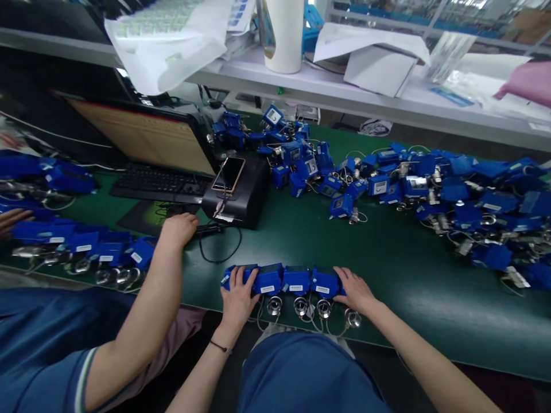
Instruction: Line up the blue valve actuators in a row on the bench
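Row of blue meter units, white-labelled with metal ring fittings toward the wearer, stands at lower centre of the frame, near the bench edge. Left hand: fingers spread and bent over the leftmost unit, in contact. Right hand: fingers and thumb against the row's right end, in contact. Whether either hand grips or merely presses cannot be told.

A heap of similar units covers the right side of the green bench. Left of centre, a smartphone lies on a black device, beside a keyboard. A co-worker's hand rests just left of the device.
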